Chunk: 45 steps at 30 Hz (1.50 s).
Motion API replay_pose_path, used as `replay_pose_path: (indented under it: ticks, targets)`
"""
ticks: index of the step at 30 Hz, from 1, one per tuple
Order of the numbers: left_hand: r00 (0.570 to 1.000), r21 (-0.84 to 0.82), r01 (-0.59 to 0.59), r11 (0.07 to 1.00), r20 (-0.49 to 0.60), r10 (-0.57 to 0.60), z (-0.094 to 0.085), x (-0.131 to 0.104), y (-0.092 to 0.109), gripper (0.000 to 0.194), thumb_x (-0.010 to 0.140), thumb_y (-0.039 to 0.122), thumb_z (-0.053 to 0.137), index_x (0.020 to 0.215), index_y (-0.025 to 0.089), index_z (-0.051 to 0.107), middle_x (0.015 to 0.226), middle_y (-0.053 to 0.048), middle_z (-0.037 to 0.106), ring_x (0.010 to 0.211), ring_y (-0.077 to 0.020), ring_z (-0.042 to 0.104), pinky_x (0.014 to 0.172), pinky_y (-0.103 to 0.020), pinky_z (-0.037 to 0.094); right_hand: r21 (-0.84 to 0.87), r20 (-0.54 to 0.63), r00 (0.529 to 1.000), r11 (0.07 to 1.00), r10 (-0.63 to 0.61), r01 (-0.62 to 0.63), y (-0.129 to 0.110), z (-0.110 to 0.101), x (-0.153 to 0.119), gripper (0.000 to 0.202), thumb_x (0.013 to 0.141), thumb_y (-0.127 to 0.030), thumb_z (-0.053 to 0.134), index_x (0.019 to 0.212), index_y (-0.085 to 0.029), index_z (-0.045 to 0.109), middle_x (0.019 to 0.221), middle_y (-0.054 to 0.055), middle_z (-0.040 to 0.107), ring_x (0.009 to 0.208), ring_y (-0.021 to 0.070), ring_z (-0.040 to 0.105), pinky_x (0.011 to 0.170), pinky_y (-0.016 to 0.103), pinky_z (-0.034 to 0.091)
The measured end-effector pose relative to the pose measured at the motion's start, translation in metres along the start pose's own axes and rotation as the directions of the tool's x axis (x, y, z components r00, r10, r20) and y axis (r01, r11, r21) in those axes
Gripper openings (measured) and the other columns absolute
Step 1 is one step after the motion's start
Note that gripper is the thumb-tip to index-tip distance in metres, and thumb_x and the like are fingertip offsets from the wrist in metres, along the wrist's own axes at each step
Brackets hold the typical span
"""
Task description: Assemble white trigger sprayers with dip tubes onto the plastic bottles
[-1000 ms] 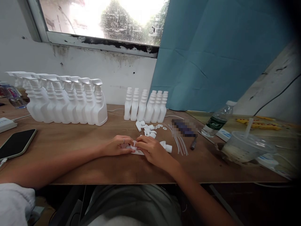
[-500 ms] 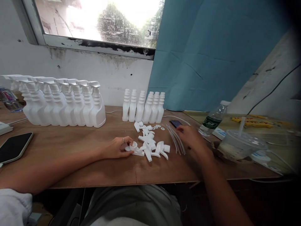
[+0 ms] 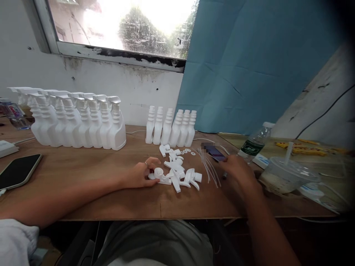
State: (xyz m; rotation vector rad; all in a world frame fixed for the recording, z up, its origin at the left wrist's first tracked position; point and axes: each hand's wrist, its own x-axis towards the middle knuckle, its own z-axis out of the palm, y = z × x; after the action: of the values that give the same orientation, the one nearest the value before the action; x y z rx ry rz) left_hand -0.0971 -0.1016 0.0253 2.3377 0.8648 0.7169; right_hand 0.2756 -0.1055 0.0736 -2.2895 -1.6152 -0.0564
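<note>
My left hand (image 3: 142, 174) rests on the table, thumb and index finger apart around a white spray trigger head (image 3: 158, 173) that lies with its round collar up. The thumb touches this part; the other fingers are partly hidden. More white trigger heads (image 3: 175, 177) lie loosely piled to the right. My right hand (image 3: 239, 170) is at the near right end of a smartphone (image 3: 215, 152) with a lit screen, its fingers closed against that end. Thin clear tubes (image 3: 210, 170) lie between the heads and this hand. Small white rings (image 3: 188, 150) sit behind the heads.
White bottles with trigger heads (image 3: 80, 125) stand in a row at the back left. Several bottles without heads (image 3: 170, 129) stand at the back middle. A water bottle (image 3: 252, 146) and a lidded drink cup (image 3: 285, 177) stand right. Another phone (image 3: 19, 170) lies left.
My right hand has moved right along the smartphone, showing more of its screen, now lit. My left index finger has lifted off the trigger head's collar and spread from the thumb.
</note>
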Motion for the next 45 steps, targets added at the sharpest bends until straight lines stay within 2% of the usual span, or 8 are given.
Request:
replay_pose_path:
  ticks: [3, 5, 7, 10, 15, 23, 40, 45]
  targets:
    - [1.0, -0.049, -0.007, 0.999, -0.009, 0.006, 0.002, 0.002, 0.001, 0.035, 0.077, 0.032, 0.065, 0.109, 0.018, 0.058, 0.09, 0.0, 0.067, 0.071, -0.0109, 0.058, 0.062, -0.019, 0.045, 0.42, -0.096, 0.995, 0.908, 0.04, 0.004, -0.015, -0.02, -0.011, 0.016, 0.078, -0.027, 0.061, 0.064, -0.018, 0.06, 0.056, 0.007, 0.063, 0.048, 0.0183, 0.059, 0.049, 0.029, 0.04]
    - [1.0, -0.073, -0.007, 0.997, -0.012, 0.006, 0.002, 0.002, 0.001, 0.033, 0.077, 0.032, 0.064, 0.106, 0.017, 0.061, 0.091, -0.001, 0.067, 0.073, -0.0113, 0.058, 0.062, -0.019, 0.045, 0.763, -0.148, 0.989, 0.637, 0.001, 0.113, -0.034, -0.029, -0.023, 0.016, 0.077, -0.034, 0.066, 0.083, -0.02, 0.063, 0.062, 0.003, 0.066, 0.046, 0.0157, 0.058, 0.048, 0.028, 0.046]
    - [1.0, -0.094, 0.001, 0.996, -0.005, -0.002, 0.003, 0.002, 0.001, 0.035, 0.077, 0.033, 0.064, 0.107, 0.016, 0.061, 0.091, -0.002, 0.068, 0.072, -0.0113, 0.057, 0.061, -0.019, 0.045, 0.926, -0.176, 0.98, 0.321, -0.092, 0.197, -0.058, -0.032, -0.037, 0.033, 0.072, -0.036, 0.074, 0.1, -0.021, 0.065, 0.072, 0.002, 0.069, 0.055, 0.015, 0.063, 0.057, 0.029, 0.053]
    - [1.0, -0.094, 0.0, 0.996, 0.004, 0.001, 0.002, 0.002, 0.002, 0.036, 0.077, 0.033, 0.065, 0.108, 0.016, 0.062, 0.091, -0.002, 0.068, 0.07, -0.0107, 0.056, 0.061, -0.019, 0.044, 0.997, -0.076, 0.954, -0.021, -0.291, 0.073, -0.094, -0.024, -0.057, 0.038, 0.068, -0.029, 0.079, 0.102, -0.02, 0.066, 0.083, 0.002, 0.068, 0.071, 0.0136, 0.065, 0.068, 0.028, 0.054]
    - [0.999, -0.083, -0.033, 0.996, -0.006, 0.033, 0.002, 0.003, 0.0, 0.036, 0.076, 0.032, 0.066, 0.108, 0.015, 0.062, 0.092, -0.002, 0.067, 0.074, -0.012, 0.057, 0.065, -0.02, 0.045, 0.909, 0.035, 0.878, -0.35, -0.478, -0.227, -0.148, 0.0, -0.079, 0.018, 0.074, -0.026, 0.073, 0.087, -0.02, 0.061, 0.068, -0.004, 0.049, 0.055, 0.0065, 0.046, 0.052, 0.021, 0.041]
    - [0.998, -0.085, -0.067, 0.994, 0.005, 0.068, 0.003, 0.004, -0.006, 0.042, 0.077, 0.033, 0.065, 0.116, 0.015, 0.061, 0.077, 0.001, 0.06, 0.061, -0.009, 0.047, 0.059, -0.019, 0.041, 0.894, 0.064, 0.774, -0.308, -0.631, -0.325, -0.196, 0.023, -0.082, 0.055, 0.082, -0.047, 0.065, 0.056, -0.021, 0.023, 0.049, -0.01, 0.013, 0.041, 0.0051, 0.011, 0.038, 0.02, 0.009]
    - [0.991, -0.022, -0.134, 0.991, -0.009, 0.134, 0.004, 0.006, -0.013, 0.032, 0.08, 0.044, 0.064, 0.089, 0.014, 0.06, 0.065, 0.004, 0.05, 0.056, -0.0091, 0.042, 0.056, -0.021, 0.036, 0.898, 0.119, 0.767, -0.261, -0.631, -0.354, -0.202, 0.044, -0.079, 0.056, 0.077, -0.048, 0.067, 0.052, -0.021, 0.024, 0.04, -0.012, 0.016, 0.033, 0.0019, 0.009, 0.031, 0.015, 0.008]
    - [0.993, -0.042, -0.115, 0.993, -0.008, 0.115, 0.003, 0.005, -0.01, 0.035, 0.08, 0.045, 0.064, 0.096, 0.013, 0.064, 0.072, 0.0, 0.061, 0.067, -0.0131, 0.054, 0.064, -0.022, 0.043, 0.895, 0.186, 0.782, -0.226, -0.595, -0.385, -0.204, 0.042, -0.083, 0.054, 0.076, -0.048, 0.066, 0.052, -0.021, 0.026, 0.038, -0.012, 0.018, 0.031, 0.0012, 0.009, 0.029, 0.015, 0.007]
